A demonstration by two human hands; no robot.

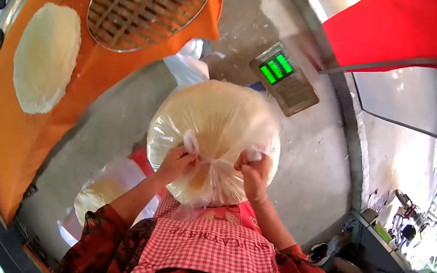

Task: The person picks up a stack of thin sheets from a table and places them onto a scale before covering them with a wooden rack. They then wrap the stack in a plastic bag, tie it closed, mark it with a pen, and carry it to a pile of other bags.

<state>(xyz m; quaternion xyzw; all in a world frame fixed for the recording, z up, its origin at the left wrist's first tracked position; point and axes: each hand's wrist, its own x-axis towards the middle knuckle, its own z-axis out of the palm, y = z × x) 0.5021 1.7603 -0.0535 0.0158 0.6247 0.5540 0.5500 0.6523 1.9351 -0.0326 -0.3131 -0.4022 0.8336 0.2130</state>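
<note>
A large, full clear plastic bag (pixel 222 109) bulges in front of my apron, with pale yellowish contents showing through. Its top is gathered and twisted together at the middle. My left hand (pixel 178 163) is closed on one end of the bag's neck, a white loop of plastic standing up from the fingers. On the other side, my right hand (pixel 254 170) makes a fist around the opposite end, with a bit of plastic poking out above it. Exactly what lies inside the bag is blurred by the shiny film.
A digital scale (pixel 285 79) with a green lit display stands beyond the bag. An orange-covered table (pixel 92 75) on the left bears a round slatted rack (pixel 148 2) and a floury white mound (pixel 46 58). Another filled plastic bag (pixel 103 190) sits at lower left. Red cloth (pixel 398 33) hangs upper right.
</note>
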